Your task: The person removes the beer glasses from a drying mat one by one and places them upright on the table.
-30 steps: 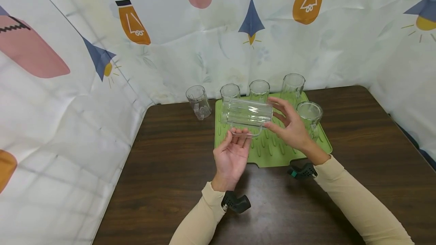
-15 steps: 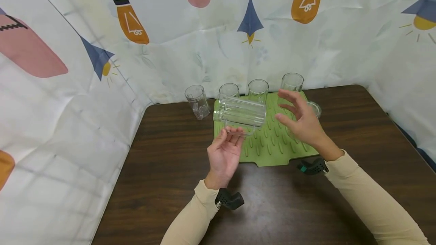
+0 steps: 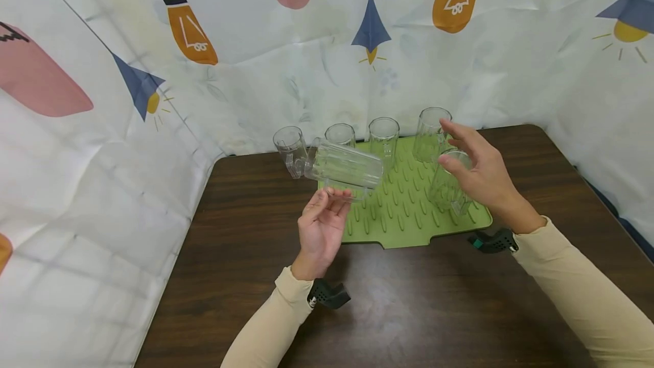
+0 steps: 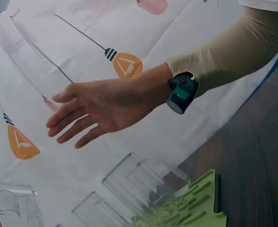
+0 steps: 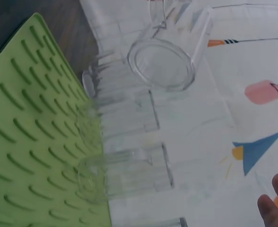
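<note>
Over the L side of the green mat [image 3: 403,236], the L hand [image 3: 323,226] has thumb & fingers clamped on the handle of a clear mug [image 3: 352,168], tipped on its side in mid-air. R hand [image 3: 482,172] hovers by the R-most mug [image 3: 445,189], fingers apart & a bit bent. Three back mugs [image 3: 384,132] line the mat's far edge; a fifth standing mug [image 3: 292,149] sits on the dark tabletop [image 3: 409,300], just L of it.

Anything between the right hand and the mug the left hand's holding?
Nothing visible: just open air between the right hand and the held mug. In the head view, the back-row mugs stand beyond that gap, and the nearer standing mug is partly hidden by that hand, not in between.
</note>
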`<state>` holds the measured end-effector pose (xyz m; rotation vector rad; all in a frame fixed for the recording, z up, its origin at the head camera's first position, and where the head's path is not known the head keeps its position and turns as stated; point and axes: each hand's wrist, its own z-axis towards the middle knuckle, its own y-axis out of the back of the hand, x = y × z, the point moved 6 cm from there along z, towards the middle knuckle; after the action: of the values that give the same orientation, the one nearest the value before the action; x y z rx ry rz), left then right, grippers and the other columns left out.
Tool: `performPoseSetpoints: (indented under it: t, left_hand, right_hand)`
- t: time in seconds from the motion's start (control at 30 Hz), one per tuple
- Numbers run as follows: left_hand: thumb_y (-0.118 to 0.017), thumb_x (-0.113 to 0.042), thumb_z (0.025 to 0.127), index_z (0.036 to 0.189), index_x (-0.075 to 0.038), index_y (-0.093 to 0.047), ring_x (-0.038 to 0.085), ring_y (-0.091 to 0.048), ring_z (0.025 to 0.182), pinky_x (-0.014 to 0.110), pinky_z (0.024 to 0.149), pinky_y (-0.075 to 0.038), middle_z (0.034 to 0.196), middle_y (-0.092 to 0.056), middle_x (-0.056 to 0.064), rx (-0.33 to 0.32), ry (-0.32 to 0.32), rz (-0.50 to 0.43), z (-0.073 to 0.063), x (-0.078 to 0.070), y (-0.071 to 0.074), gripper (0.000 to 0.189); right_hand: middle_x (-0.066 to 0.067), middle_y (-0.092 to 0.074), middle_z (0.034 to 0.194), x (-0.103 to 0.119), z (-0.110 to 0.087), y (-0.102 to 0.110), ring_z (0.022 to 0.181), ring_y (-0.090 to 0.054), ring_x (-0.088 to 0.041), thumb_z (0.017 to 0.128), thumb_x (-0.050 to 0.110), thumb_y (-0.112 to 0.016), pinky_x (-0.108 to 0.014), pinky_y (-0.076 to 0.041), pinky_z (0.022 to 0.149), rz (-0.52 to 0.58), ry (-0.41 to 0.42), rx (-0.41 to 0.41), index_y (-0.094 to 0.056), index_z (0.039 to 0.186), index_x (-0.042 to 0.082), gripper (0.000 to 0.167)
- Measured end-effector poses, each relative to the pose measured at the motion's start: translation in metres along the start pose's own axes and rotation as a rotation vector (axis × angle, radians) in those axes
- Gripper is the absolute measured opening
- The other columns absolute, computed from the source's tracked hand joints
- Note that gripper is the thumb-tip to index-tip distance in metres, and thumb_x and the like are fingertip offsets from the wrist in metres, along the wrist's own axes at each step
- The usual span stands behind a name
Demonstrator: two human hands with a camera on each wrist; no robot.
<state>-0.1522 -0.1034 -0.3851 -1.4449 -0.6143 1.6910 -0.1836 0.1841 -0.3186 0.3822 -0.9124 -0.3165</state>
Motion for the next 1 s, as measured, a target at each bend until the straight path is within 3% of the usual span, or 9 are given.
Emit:
performPoseSetpoints:
  t: [0.17, 0.3, 0.33, 0.43, 0.5, 0.57, 0.77, 1.0]
  left_hand:
    - [-0.04, -0.014, 0.112, 0.095, -0.013, -0.067, 0.014, -0.076, 0.102, 0.029, 0.102, -0.058, 0.096, -0.078, -0.002, -0.004, -0.011, 0.054, 0.0, -0.007, 0.002, 0.032]
    - [-0.041, -0.015, 0.111, 0.095, -0.014, -0.067, 0.013, -0.076, 0.102, 0.029, 0.102, -0.058, 0.095, -0.078, -0.003, -0.013, -0.012, 0.098, 0.0, -0.013, 0.003, 0.031]
    - [-0.041, -0.015, 0.111, 0.095, -0.015, -0.067, 0.013, -0.075, 0.102, 0.029, 0.102, -0.058, 0.096, -0.078, -0.003, -0.014, -0.014, 0.11, 0.0, -0.014, 0.004, 0.031]
    - [-0.042, -0.015, 0.111, 0.095, -0.014, -0.067, 0.014, -0.076, 0.102, 0.029, 0.101, -0.058, 0.095, -0.078, -0.002, -0.023, -0.021, 0.134, 0.001, -0.02, 0.005, 0.031]
    - [-0.042, -0.014, 0.111, 0.095, -0.014, -0.067, 0.014, -0.076, 0.102, 0.029, 0.1, -0.058, 0.096, -0.078, -0.002, -0.023, -0.027, 0.15, 0.001, -0.024, 0.005, 0.03]
    - [-0.043, -0.015, 0.111, 0.094, -0.014, -0.067, 0.014, -0.076, 0.102, 0.029, 0.1, -0.058, 0.096, -0.078, -0.002, -0.023, -0.028, 0.162, 0.002, -0.028, 0.006, 0.029]
    - [-0.047, -0.016, 0.11, 0.095, -0.013, -0.068, 0.014, -0.076, 0.103, 0.029, 0.102, -0.057, 0.096, -0.078, -0.002, -0.022, -0.025, 0.214, 0.003, -0.039, 0.008, 0.026]
    - [-0.045, -0.014, 0.11, 0.095, -0.014, -0.069, 0.013, -0.076, 0.1, 0.028, 0.099, -0.058, 0.096, -0.078, -0.003, -0.027, -0.05, 0.283, 0.005, -0.053, 0.012, 0.029]
  right_hand:
    - [-0.003, -0.043, 0.165, -0.007, -0.004, 0.012, 0.141, -0.049, -0.042, 0.104, 0.017, -0.062, -0.003, -0.035, 0.11, -0.102, -0.074, 0.022, -0.039, 0.16, 0.03, 0.061]
    - [-0.001, -0.043, 0.165, -0.012, -0.006, 0.021, 0.141, -0.05, -0.045, 0.105, 0.021, -0.06, -0.007, -0.037, 0.113, -0.156, -0.092, 0.007, -0.038, 0.16, 0.032, 0.06]
    - [0.0, -0.042, 0.166, -0.014, -0.007, 0.023, 0.142, -0.049, -0.045, 0.105, 0.023, -0.06, -0.012, -0.038, 0.115, -0.173, -0.102, 0.005, -0.037, 0.16, 0.034, 0.06]
    - [-0.001, -0.041, 0.167, -0.017, -0.009, 0.029, 0.143, -0.048, -0.047, 0.106, 0.028, -0.059, -0.043, -0.042, 0.121, -0.201, -0.122, 0.005, -0.036, 0.16, 0.036, 0.059]
    - [-0.002, -0.04, 0.168, -0.02, -0.01, 0.033, 0.144, -0.047, -0.049, 0.106, 0.032, -0.058, -0.062, -0.04, 0.116, -0.216, -0.141, 0.008, -0.035, 0.16, 0.037, 0.059]
    - [-0.005, -0.038, 0.168, -0.023, -0.012, 0.037, 0.143, -0.046, -0.052, 0.107, 0.034, -0.057, -0.073, -0.038, 0.11, -0.216, -0.146, 0.01, -0.035, 0.161, 0.036, 0.059]
    - [-0.006, -0.035, 0.169, -0.039, -0.018, 0.047, 0.144, -0.042, -0.055, 0.108, 0.039, -0.053, -0.077, -0.033, 0.109, -0.24, -0.188, 0.026, -0.031, 0.162, 0.035, 0.059]
    - [-0.007, -0.026, 0.173, -0.056, -0.026, 0.054, 0.158, -0.026, -0.046, 0.108, 0.041, -0.052, -0.074, -0.021, 0.122, -0.279, -0.168, 0.111, -0.023, 0.166, 0.029, 0.066]
